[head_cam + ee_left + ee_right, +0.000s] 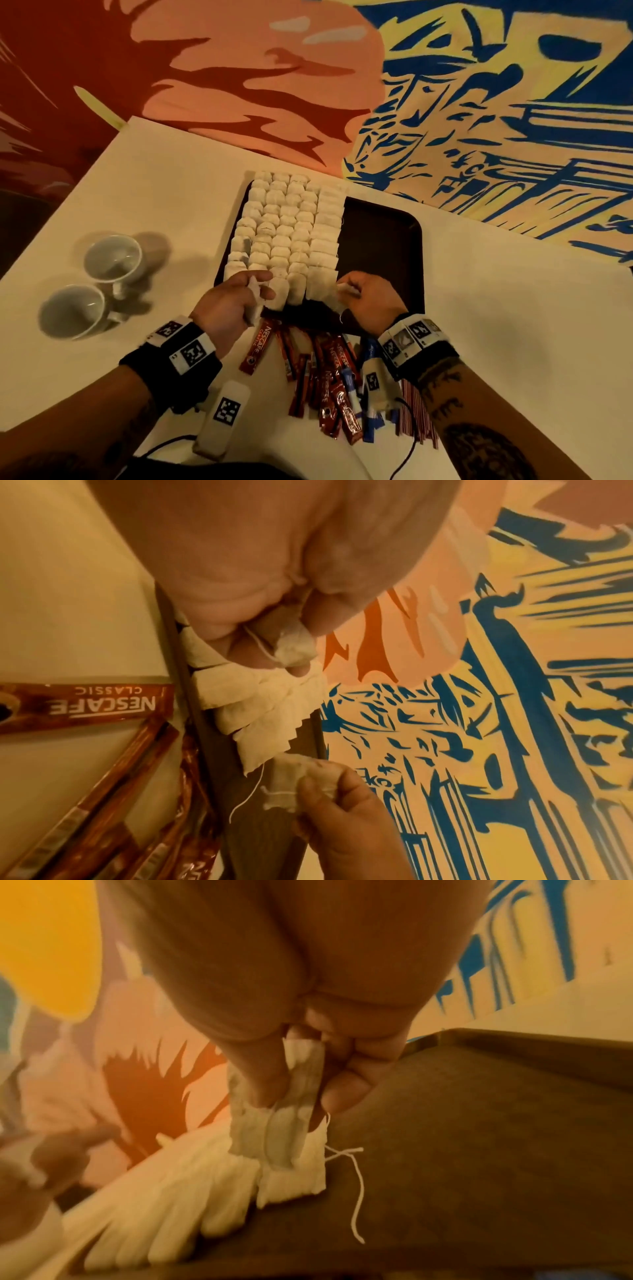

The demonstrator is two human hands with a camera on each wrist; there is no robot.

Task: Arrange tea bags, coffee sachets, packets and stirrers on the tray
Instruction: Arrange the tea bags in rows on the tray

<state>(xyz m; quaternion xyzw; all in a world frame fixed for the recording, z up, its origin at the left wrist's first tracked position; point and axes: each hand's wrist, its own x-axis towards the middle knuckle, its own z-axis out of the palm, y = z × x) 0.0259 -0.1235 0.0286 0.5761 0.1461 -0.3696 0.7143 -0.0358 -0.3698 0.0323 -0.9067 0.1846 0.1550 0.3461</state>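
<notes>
Head cam: the dark tray (380, 240) sits mid-desk (479, 325) with rows of tea bags (287, 233) filling its 9 o'clock half, while the left hand (229, 301) and right hand (370, 301) each pinch a tea bag at the 6 o'clock rim, with Nescafe sachets (325, 377) and red stirrers (418, 411) piled on the desk just below and two white cups (92, 284) off at 9 o'clock. Left wrist cam: the fingers (240, 631) are curled tight on a small tea bag (294, 647) with its string, right over the tray's rim (205, 723) by a Nescafe Classic sachet (85, 704). Right wrist cam, kinda blurry: thumb and fingers (346, 1091) pinch a tea bag (274, 1129) upright at the end of the last row, string dangling over bare tray.
</notes>
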